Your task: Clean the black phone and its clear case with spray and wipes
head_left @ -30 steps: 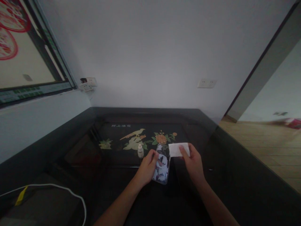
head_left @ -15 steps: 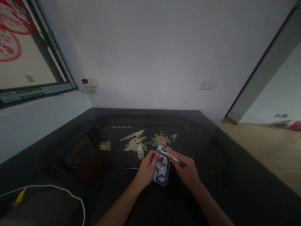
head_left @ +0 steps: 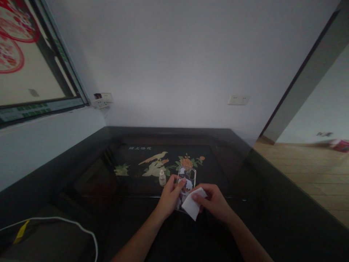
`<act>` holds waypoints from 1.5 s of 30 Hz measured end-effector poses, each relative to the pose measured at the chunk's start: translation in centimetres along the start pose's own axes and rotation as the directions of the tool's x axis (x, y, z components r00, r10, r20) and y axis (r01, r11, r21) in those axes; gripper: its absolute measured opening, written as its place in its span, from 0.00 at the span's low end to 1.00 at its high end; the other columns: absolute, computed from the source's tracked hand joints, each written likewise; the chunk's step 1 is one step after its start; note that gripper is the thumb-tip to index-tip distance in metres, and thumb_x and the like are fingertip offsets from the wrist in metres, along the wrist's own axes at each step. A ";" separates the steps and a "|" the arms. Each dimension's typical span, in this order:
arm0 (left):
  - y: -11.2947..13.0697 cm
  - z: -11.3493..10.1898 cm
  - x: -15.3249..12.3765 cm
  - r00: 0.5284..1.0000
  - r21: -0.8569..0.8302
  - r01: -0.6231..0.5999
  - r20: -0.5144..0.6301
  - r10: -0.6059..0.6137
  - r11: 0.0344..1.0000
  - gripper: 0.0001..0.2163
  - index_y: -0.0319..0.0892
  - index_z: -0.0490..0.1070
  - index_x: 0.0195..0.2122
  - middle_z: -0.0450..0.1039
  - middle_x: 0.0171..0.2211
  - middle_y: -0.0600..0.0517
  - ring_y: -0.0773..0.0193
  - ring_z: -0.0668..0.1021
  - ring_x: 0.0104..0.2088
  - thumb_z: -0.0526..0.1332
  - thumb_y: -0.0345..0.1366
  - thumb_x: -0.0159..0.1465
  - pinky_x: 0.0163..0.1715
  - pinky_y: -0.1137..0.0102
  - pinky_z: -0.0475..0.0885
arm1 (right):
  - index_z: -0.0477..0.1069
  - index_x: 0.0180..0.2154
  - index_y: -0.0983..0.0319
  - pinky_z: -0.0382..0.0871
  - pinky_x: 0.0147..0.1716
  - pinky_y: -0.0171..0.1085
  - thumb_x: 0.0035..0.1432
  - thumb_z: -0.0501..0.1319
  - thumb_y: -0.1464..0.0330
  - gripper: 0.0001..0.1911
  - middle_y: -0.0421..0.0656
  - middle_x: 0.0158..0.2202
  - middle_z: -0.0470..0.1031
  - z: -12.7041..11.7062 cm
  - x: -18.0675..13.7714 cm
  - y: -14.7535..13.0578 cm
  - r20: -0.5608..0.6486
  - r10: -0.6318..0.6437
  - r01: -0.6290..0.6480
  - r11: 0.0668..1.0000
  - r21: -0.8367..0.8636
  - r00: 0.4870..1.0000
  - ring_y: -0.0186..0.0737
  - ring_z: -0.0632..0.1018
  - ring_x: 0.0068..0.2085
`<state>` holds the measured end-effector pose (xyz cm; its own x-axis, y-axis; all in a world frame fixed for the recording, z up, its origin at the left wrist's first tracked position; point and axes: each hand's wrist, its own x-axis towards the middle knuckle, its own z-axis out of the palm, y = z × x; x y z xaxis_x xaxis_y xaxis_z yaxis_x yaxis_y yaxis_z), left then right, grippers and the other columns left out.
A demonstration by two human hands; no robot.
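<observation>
A clear phone case (head_left: 188, 184) with white and dark patches is held upright-lengthwise over the black table. My left hand (head_left: 171, 196) grips its left edge, thumb lying across the patterned face. A folded white tissue (head_left: 193, 204) is pinched in my right hand (head_left: 214, 202) and lies over the lower right part of the case, covering it there. My right fingers behind the tissue are partly hidden. Just left of the case, a small clear bottle (head_left: 162, 178) with a white cap stands upright on the table.
The glossy black table (head_left: 131, 218) bears a bird-and-flower picture (head_left: 156, 163). A white cable (head_left: 62, 218) with a yellow tag (head_left: 21, 231) curves over a dark object at lower left. A wall with sockets (head_left: 239, 99) rises behind; a window (head_left: 35, 58) is at left.
My right hand has moved from the top of the phone case down to its lower right, and the tissue now shows its flat side. My left hand keeps its hold.
</observation>
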<state>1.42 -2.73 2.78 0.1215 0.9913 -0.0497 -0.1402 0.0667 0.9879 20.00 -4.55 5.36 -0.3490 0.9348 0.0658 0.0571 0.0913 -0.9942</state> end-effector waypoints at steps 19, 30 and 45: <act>0.2 0.2 -0.7 0.951 -0.247 0.285 0.190 -0.242 0.926 0.21 0.42 0.69 0.44 0.67 0.31 0.55 0.69 0.72 0.25 0.65 0.51 0.56 0.14 0.78 0.58 | 0.75 0.37 0.59 0.83 0.37 0.46 0.51 0.72 0.52 0.20 0.44 0.38 0.79 -2.1 2.1 1.3 -0.601 -0.026 0.148 0.977 0.154 0.799 0.50 0.81 0.42; 1.2 0.2 -1.0 0.854 -0.454 0.505 0.384 -0.351 0.734 0.23 0.34 0.74 0.51 0.78 0.40 0.42 0.57 0.81 0.35 0.55 0.50 0.68 0.31 0.66 0.78 | 0.77 0.38 0.60 0.81 0.43 0.46 0.55 0.71 0.53 0.18 0.44 0.38 0.81 -1.9 2.0 1.7 -0.586 -0.142 0.191 0.981 0.022 0.798 0.48 0.82 0.41; 1.2 1.2 -0.8 0.833 -0.503 0.545 0.415 -0.366 0.671 0.34 0.29 0.75 0.48 0.80 0.36 0.37 0.56 0.82 0.31 0.45 0.58 0.71 0.30 0.66 0.75 | 0.80 0.40 0.60 0.72 0.58 0.52 0.62 0.67 0.62 0.09 0.50 0.52 0.81 -1.3 1.6 1.6 -0.430 -0.316 0.291 0.948 -0.125 0.846 0.53 0.79 0.56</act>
<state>2.29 -3.62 4.19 0.5603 0.7542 -0.3423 -0.5216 0.6424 0.5616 20.72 -2.47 4.01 0.0892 0.9092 0.4067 0.0690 0.4017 -0.9132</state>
